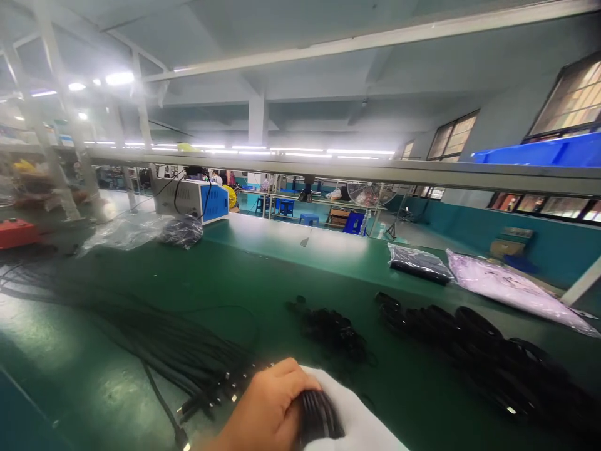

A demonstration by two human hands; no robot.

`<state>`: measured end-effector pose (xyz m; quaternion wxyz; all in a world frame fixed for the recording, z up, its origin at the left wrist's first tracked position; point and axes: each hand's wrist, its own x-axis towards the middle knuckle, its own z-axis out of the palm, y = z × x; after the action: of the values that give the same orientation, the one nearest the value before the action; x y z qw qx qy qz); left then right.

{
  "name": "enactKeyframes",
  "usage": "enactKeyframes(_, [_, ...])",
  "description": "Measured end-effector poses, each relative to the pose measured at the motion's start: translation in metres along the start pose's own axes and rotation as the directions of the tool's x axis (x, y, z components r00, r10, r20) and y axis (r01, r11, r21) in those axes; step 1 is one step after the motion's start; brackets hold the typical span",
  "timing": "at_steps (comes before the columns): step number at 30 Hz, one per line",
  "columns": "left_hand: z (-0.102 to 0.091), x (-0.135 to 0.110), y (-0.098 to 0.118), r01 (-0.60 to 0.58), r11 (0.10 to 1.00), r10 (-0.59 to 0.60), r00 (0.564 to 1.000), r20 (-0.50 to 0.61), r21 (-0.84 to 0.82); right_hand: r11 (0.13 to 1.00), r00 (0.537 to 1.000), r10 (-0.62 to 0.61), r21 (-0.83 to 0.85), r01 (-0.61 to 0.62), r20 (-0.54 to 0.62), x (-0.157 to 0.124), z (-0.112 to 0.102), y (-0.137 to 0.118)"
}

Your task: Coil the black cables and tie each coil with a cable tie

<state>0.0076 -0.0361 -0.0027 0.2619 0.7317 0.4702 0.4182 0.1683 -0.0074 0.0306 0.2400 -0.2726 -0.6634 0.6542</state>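
Observation:
My left hand (270, 407) reaches in from the bottom edge with its fingers closed round a bundle of black cable (322, 416), whose strands lie side by side. A smooth white shape (361, 416) lies against the bundle on its right; I cannot tell whether it is cloth or a sheet. My right hand does not show. Just left of my hand, long black cables (173, 344) are spread over the green tabletop (225, 275), with shiny metal plugs (228, 376) at their near ends. Beyond my hand lies a small heap of black cables (335, 332).
Many coiled black cables (488, 351) lie to the right. Behind them are a black packet in clear plastic (417, 263) and a pale plastic bag (516, 288). A blue-and-grey machine (192, 197) and crumpled clear plastic (126, 232) stand back left. A shelf rail (328, 164) crosses overhead.

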Motion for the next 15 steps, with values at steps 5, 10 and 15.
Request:
enactKeyframes(5, [0.000, 0.001, -0.001, 0.303, 0.916, -0.313, 0.950, 0.006, -0.265, 0.899, 0.986, 0.135, 0.405, -0.164, 0.099, 0.002, 0.001, 0.018])
enactKeyframes(10, [0.002, 0.007, -0.004, 0.392, 0.842, -0.407, 0.913, 0.042, -0.371, 0.868, 0.992, 0.091, 0.481, -0.123, 0.090, 0.005, 0.001, 0.033])
enactKeyframes(15, [0.010, 0.008, -0.005, 0.469, 0.815, -0.483, 0.874, 0.046, -0.341, 0.926, 0.995, 0.073, 0.367, -0.094, 0.072, 0.009, 0.002, 0.034])
